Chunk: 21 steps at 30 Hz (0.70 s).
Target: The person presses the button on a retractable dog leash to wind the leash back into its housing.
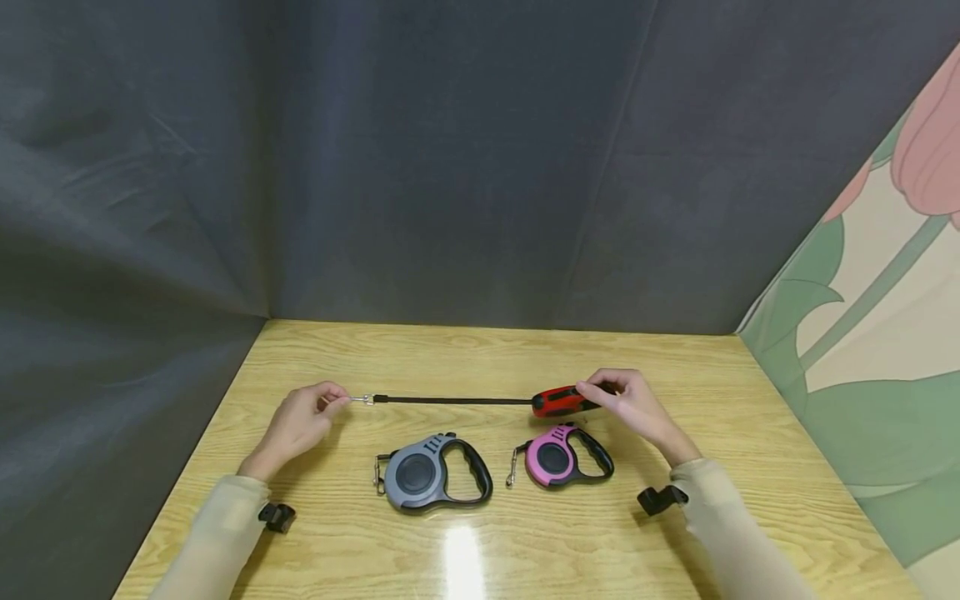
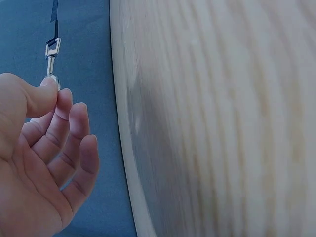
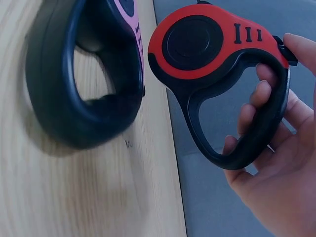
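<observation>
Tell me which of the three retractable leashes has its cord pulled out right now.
The red leash, held off the table in the right hand; its cord runs to the left hand. The grey and pink leashes lie retracted.

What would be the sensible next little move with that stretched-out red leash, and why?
Probably ease the left hand toward the red leash, letting the cord wind back in. The cord is pulled out taut between the pinched metal clip and the casing held in the right hand.
</observation>
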### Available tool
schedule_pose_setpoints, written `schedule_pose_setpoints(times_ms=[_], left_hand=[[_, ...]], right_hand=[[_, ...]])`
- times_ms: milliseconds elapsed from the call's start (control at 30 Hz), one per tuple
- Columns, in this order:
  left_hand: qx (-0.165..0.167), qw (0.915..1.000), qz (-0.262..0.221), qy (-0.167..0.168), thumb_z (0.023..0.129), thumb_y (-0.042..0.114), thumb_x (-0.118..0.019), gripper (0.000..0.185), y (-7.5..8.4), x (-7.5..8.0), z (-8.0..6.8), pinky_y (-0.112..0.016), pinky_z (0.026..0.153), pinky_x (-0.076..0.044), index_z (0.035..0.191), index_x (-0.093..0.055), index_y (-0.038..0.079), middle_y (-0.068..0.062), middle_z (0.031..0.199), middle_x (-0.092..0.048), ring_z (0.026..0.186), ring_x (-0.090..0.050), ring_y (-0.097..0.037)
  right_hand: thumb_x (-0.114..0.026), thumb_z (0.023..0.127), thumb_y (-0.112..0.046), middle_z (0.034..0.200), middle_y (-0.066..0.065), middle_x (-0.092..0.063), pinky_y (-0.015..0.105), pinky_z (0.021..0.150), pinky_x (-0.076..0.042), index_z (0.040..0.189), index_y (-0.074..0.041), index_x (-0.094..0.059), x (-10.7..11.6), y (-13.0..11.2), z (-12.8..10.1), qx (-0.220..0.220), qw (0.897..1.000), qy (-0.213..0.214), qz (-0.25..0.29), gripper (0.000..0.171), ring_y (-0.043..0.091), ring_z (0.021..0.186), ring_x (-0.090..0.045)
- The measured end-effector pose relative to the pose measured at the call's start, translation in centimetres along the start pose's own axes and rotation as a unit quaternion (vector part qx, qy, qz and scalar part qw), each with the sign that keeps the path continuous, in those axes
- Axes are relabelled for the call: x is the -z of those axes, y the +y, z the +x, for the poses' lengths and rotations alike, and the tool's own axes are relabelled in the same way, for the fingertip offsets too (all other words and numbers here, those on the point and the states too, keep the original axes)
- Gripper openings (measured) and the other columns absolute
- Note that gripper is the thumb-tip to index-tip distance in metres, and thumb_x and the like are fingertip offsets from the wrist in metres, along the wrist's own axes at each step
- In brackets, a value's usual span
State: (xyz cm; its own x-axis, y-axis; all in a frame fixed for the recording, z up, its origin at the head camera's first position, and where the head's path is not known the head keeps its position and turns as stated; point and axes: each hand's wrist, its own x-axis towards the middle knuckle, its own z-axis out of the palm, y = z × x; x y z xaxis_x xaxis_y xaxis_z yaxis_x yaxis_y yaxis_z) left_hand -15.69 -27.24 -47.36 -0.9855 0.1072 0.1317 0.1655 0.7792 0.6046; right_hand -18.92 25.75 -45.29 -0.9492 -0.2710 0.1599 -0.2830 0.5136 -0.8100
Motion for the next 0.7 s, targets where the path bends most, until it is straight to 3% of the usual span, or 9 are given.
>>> schedule_pose_setpoints(times_ms=[300, 700], left_hand=[[-0.003, 1.0, 0.006, 0.0, 0.108, 0.02, -0.065, 0.016, 0.3, -0.4, 0.1, -0.032, 0.07, -0.047, 0.11, -0.076, 0.01, -0.004, 0.098, -0.076, 0.081, -0.063, -0.013], [-0.011, 0.9999, 0.001, -0.004, 0.107, 0.02, -0.066, 0.014, 0.9, -1.2, 0.3, -0.034, 0.076, -0.05, 0.108, -0.077, 0.011, -0.001, 0.097, -0.076, 0.086, -0.066, -0.014]], right_hand=[[-0.072, 0.103, -0.029, 0.092, 0.01, -0.074, 0.028, 0.073, -0.044, 0.092, -0.014, -0.079, -1.1, -0.7, 0.4, 0.005, 1.0, -0.016, 0.016, 0.02, 0.013, 0.079, -0.054], [-0.073, 0.102, -0.026, 0.09, 0.007, -0.074, 0.028, 0.069, -0.043, 0.093, -0.016, -0.079, -2.4, -1.5, 0.7, 0.031, 0.999, -0.031, 0.029, 0.015, 0.012, 0.074, -0.051]])
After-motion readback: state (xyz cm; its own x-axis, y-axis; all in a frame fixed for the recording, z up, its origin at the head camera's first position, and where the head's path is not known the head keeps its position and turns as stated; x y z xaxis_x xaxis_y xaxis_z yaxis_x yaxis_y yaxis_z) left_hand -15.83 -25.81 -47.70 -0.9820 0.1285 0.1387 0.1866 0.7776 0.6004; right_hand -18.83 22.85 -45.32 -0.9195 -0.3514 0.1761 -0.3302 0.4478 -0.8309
